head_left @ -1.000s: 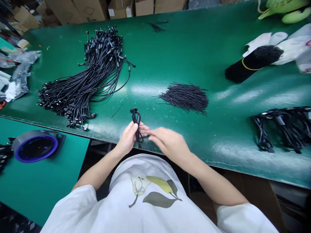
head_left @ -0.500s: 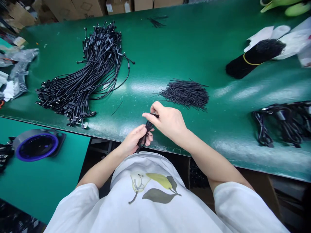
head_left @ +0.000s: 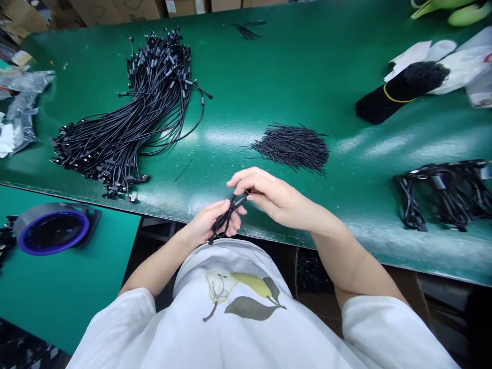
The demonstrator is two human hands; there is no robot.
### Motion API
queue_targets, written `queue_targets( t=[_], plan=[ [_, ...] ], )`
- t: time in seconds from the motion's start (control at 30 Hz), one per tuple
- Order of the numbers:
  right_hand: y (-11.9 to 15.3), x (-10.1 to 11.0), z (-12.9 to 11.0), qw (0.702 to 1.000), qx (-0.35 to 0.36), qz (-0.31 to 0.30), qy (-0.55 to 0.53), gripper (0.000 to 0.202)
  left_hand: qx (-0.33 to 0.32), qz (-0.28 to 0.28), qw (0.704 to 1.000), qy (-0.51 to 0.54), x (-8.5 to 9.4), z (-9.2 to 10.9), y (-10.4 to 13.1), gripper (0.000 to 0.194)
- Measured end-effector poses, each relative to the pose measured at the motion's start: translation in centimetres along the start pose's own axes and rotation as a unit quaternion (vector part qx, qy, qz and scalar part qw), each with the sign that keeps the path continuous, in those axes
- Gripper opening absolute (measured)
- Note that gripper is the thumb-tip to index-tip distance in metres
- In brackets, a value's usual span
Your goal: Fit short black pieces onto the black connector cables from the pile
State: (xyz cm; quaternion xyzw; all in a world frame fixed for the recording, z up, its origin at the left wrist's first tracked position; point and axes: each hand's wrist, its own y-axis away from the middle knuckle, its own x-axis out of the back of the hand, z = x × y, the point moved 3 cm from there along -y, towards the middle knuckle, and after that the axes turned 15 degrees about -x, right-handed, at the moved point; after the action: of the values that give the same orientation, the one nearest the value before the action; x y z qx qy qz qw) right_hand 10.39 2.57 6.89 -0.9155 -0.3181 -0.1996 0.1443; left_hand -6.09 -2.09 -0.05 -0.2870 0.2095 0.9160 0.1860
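A black cable (head_left: 222, 219) is folded into a small looped bundle just over the front edge of the table. My left hand (head_left: 205, 221) grips it, thumb on top and fingertips showing beyond the loops. At the bundle's upper end, which has a metal-tipped connector, my right hand (head_left: 282, 200) pinches with thumb and bent fingers. Beyond my hands lies a loose pile of short black ties (head_left: 292, 147), and one single tie (head_left: 183, 170) rests to its left. A large heap of straight black cables (head_left: 144, 102) spreads over the table's left part.
A thick black bundle with a yellow band (head_left: 400, 95) lies at right beside white wrapping (head_left: 461, 69). Several coiled cables (head_left: 446, 192) sit near the right front. A round blue-rimmed device (head_left: 54, 231) stands on the lower green surface at left. Cardboard boxes (head_left: 134, 13) line the far edge.
My right hand has turned and its fingers now reach over the bundle's upper end, where the connector shows. My left hand keeps its grip, and the bundle has tilted slightly.
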Motion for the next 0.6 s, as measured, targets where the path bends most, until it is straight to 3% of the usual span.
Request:
queue_targets(
  t=[0.13,0.37,0.5,0.6],
  plan=[
    [0.1,-0.5,1.2,0.999,-0.019,-0.047,0.001,0.033,-0.01,-0.006,1.0,0.014,-0.3,-0.3,0.3,0.04],
    [0.5,-1.4,2.1,0.998,-0.017,-0.063,-0.002,0.042,-0.007,0.018,1.0,0.0,-0.7,-1.5,0.4,0.048],
    [1.0,-1.9,2.1,0.998,-0.045,-0.036,0.021,0.048,-0.038,0.039,0.998,-0.043,-1.4,-1.7,0.1,0.042],
    [1.2,-2.6,2.3,0.991,-0.117,0.061,-0.016,0.052,-0.089,0.045,0.987,-0.125,-1.7,-1.5,-0.2,0.039]
  ],
)
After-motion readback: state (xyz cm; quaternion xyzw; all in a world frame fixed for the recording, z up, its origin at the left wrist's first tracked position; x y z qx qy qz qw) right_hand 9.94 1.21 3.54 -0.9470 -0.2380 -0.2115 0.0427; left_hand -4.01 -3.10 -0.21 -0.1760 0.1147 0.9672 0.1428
